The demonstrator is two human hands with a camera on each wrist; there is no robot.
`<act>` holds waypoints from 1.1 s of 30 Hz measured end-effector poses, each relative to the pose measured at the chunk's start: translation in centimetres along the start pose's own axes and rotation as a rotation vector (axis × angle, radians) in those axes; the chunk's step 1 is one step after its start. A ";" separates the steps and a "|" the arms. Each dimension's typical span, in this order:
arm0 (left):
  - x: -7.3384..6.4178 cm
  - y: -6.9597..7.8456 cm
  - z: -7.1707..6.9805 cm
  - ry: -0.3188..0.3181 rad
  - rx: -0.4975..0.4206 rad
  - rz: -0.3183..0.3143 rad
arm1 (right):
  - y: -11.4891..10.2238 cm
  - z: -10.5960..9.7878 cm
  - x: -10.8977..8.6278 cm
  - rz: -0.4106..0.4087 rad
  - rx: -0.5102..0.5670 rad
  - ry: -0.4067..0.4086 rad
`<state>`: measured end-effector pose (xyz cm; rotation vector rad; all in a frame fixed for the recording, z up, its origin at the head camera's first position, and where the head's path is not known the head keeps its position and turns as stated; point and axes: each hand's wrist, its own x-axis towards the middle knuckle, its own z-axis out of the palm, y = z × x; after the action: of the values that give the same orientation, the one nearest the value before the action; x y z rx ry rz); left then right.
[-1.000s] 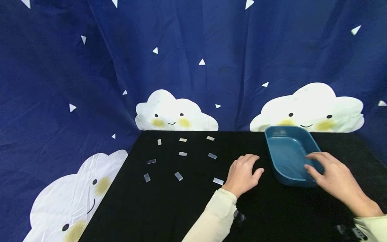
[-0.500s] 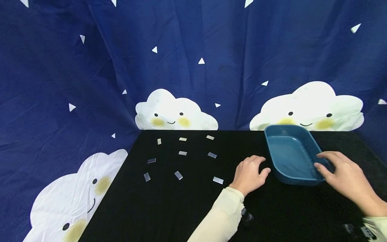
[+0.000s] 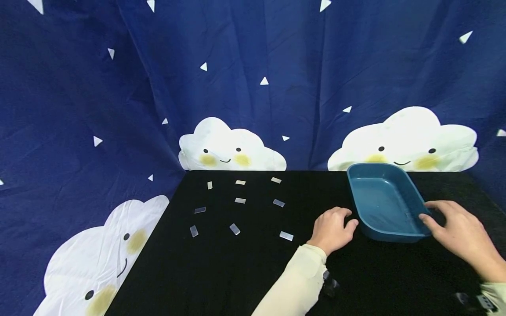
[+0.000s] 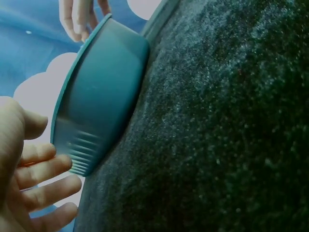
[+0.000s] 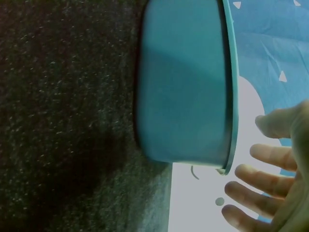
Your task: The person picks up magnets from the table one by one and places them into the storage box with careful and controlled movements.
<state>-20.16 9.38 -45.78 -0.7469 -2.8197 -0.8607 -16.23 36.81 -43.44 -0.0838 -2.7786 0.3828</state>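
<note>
A deep blue rectangular bin with rounded corners stands upright at the right of the black cloth, nothing seen inside it. My left hand is just left of the bin, fingers loosely bent and holding nothing. In the left wrist view its spread fingers are beside the ribbed end of the bin wall. At the bin's right side is my right hand, also holding nothing. The right wrist view shows its fingers apart and near the rim; whether they touch it I cannot tell.
Several small, flat, shiny rectangular pieces lie spread in rough rows on the left part of the black cloth. Behind rises a dark blue curtain printed with clouds and white triangles.
My left hand has moved right, closer to the bin. My right hand has shifted right, from over the bin's near corner to its right edge. The bin and the small pieces stay put.
</note>
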 end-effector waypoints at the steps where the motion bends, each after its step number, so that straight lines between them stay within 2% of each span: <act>1: 0.0 -0.1 0.1 -0.003 0.000 -0.006 | 0.1 0.0 0.0 0.012 -0.004 -0.006; 9: 0.3 -0.2 1.2 -0.043 -0.055 -0.042 | 1.2 -0.2 0.0 0.119 -0.020 -0.068; 16: 0.5 0.1 1.9 -0.065 -0.131 -0.079 | 2.3 -0.1 -0.1 0.116 0.030 -0.099; 19: 0.5 0.2 1.8 -0.061 -0.146 -0.087 | 2.9 0.0 0.0 0.108 0.046 -0.104; 23: 0.5 0.0 1.5 -0.049 -0.143 -0.082 | 3.2 0.3 0.1 0.142 0.065 -0.141; 28: 0.2 -0.7 1.1 -0.036 -0.121 -0.066 | 3.2 0.6 0.4 0.185 0.126 -0.204; 33: -0.3 -1.4 0.8 -0.032 -0.102 -0.068 | 3.4 1.2 0.5 0.235 0.263 -0.248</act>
<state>-20.53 8.70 -47.22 -0.6868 -2.8630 -1.0188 -17.06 39.86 -45.27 -0.3208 -2.9364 0.8684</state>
